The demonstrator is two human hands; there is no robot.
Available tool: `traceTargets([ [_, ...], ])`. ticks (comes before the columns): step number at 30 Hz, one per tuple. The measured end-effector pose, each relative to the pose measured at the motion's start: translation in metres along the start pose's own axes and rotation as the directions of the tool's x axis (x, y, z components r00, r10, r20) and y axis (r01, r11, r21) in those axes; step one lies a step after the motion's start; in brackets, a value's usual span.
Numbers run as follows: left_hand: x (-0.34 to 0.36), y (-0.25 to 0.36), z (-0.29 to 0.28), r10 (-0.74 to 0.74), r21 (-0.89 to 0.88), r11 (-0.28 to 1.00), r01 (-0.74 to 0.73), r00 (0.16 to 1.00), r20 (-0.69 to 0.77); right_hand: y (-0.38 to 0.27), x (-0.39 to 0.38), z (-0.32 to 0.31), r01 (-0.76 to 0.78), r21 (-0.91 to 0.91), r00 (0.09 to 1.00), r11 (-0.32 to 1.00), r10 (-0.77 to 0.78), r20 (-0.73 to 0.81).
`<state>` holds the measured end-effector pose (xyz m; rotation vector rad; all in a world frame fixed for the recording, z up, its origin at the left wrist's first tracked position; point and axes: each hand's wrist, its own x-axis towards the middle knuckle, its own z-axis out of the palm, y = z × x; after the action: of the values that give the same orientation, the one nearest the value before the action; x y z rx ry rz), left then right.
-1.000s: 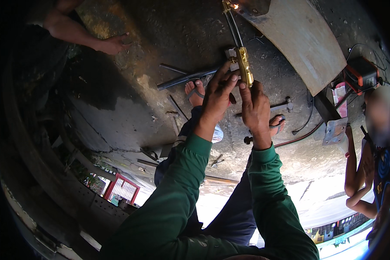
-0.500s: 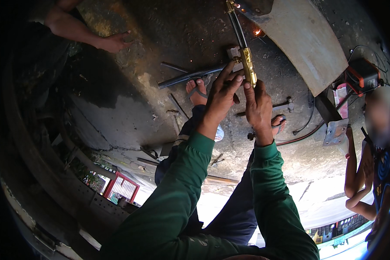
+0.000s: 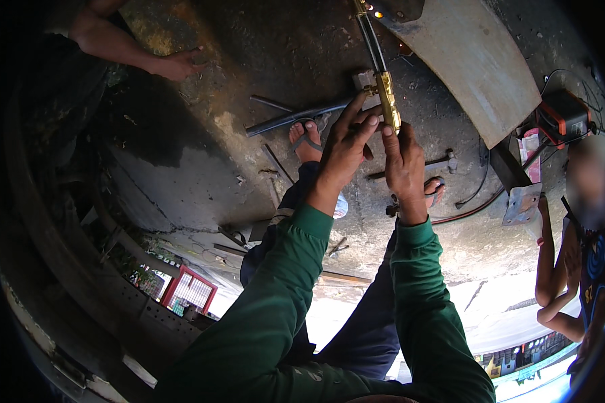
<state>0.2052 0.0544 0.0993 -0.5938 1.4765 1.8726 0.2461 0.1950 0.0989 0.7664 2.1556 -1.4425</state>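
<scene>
A brass cutting torch [image 3: 387, 97] with long thin tubes points away from me, its head at the top edge by the near corner of a large curved metal plate [image 3: 474, 70]. Small orange glows show beside that head. My left hand [image 3: 345, 151] is closed on the torch's rear body, with fingers near the side valve. My right hand [image 3: 404, 164] grips the torch's back end, thumb along it. Palms and fingers hide the lower part of the torch. A small block [image 3: 364, 80] lies on the floor behind the torch body.
A dark pipe [image 3: 296, 117] lies left of the torch. A hammer [image 3: 450, 161] rests near my right foot, and a red hose [image 3: 474, 213] runs rightward. An orange-black machine [image 3: 563, 119] stands at right. One person's arm [image 3: 124, 50] reaches in at upper left; another person [image 3: 591, 262] is at right.
The torch and my right hand have shifted slightly to the right. The orange glow on the floor below the torch head has shrunk to a faint spot.
</scene>
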Motion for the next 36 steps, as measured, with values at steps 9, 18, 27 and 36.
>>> traceTargets([
  [9, -0.001, 0.014, 0.009, 0.050, 0.067, 0.996, -0.053, 0.998, 0.046, -0.007, 0.000, -0.017, -0.132, 0.309, 0.989, 0.942, 0.106, 0.102],
  [18, -0.001, 0.020, 0.029, 0.157, 0.064, 0.984, -0.164, 0.982, 0.103, -0.010, 0.006, -0.044, -0.286, 0.510, 0.953, 0.812, 0.184, 0.242],
  [27, -0.002, 0.024, 0.031, 0.151, 0.021, 0.988, -0.154, 0.982, 0.111, 0.005, 0.012, -0.047, -0.270, 0.520, 0.956, 0.810, 0.164, 0.242],
  [36, 0.001, 0.018, 0.031, 0.184, 0.032, 0.981, -0.190, 0.975, 0.125, -0.006, 0.009, -0.051, -0.300, 0.505, 0.946, 0.810, 0.185, 0.265],
])
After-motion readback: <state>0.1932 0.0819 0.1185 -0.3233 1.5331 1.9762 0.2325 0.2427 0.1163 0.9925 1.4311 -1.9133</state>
